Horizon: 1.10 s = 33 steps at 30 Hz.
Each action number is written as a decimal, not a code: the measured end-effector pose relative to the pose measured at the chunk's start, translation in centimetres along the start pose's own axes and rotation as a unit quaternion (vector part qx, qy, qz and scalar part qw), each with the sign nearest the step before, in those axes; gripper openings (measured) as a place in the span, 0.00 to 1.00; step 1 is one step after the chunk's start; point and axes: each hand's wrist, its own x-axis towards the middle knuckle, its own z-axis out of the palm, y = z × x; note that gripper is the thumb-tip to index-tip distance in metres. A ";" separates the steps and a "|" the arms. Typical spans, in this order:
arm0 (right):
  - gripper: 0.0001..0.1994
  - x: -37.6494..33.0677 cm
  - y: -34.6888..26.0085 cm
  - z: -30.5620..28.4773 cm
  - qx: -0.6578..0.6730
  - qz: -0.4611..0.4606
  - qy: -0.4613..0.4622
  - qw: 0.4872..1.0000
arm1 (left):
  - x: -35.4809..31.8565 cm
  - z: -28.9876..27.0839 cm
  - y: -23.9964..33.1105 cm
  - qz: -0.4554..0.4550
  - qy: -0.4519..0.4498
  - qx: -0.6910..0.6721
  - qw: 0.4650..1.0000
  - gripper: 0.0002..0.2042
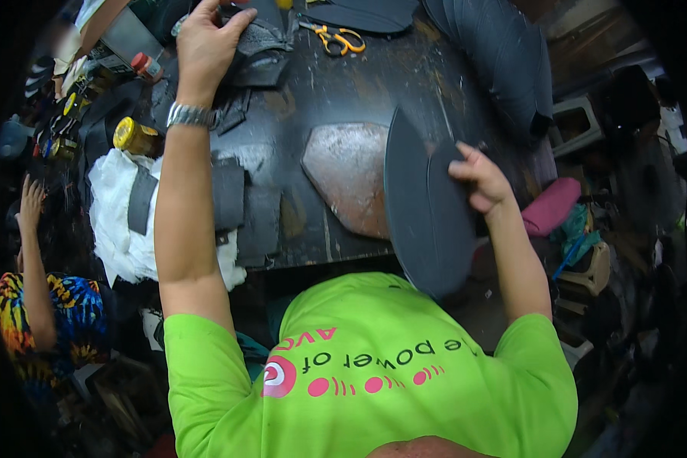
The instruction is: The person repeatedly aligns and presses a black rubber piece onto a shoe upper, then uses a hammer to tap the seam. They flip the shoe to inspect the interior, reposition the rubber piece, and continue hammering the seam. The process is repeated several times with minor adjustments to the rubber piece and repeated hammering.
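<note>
My right hand (482,179) grips the right edge of dark grey leaf-shaped panels (429,214). They stand tilted past the table's near edge; at least two seem to overlap. My left hand (210,46) reaches to the far left of the table, thumb spread away from the fingers. Its fingertips are partly cut off by the upper edge, beside dark scraps of sheet material (263,57). I see nothing held in it. Orange-handled scissors (343,42) lie to the right of that hand. A worn, brownish flat slab (347,172) rests on the table, partly behind the panels.
Dark rectangular pieces (258,217) and a white cloth (118,229) lie under my left forearm. A yellow-lidded jar (136,136) and a red-capped bottle (146,67) stand left. Large dark panels (496,65) cover the far right. Another person's hand (32,200) shows at far left.
</note>
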 end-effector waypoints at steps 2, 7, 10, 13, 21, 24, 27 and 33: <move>0.33 0.3 -0.3 -0.8 0.030 -0.074 0.101 0.992 | -4.8 1.1 4.1 -0.002 0.006 -0.059 0.998 0.10; 0.20 0.8 -4.0 -0.5 0.180 -0.149 -0.448 0.863 | -18.1 8.2 10.0 -0.108 -0.029 -0.118 0.987 0.11; 0.16 -1.2 -3.7 0.2 0.127 -0.076 -0.409 0.901 | -22.8 10.5 10.8 -0.155 -0.153 0.090 0.972 0.10; 0.22 -3.4 -1.3 1.1 0.026 -0.028 -0.190 0.981 | -24.4 11.0 11.0 -0.055 -0.119 0.222 0.966 0.17; 0.17 -4.1 -0.2 4.0 -0.276 0.026 -0.136 0.951 | -24.6 8.7 11.9 -0.091 -0.159 0.078 0.980 0.22; 0.14 -3.7 -0.4 5.0 -0.294 0.025 -0.132 0.946 | -25.1 9.1 12.0 -0.039 -0.198 -0.021 0.979 0.24; 0.13 -3.1 -0.2 5.4 -0.301 0.027 -0.133 0.944 | -25.7 9.7 11.9 0.027 -0.266 0.004 0.964 0.25; 0.14 -2.1 -0.1 5.6 -0.379 0.013 -0.120 0.917 | -26.2 9.3 11.5 0.040 -0.315 0.006 0.948 0.22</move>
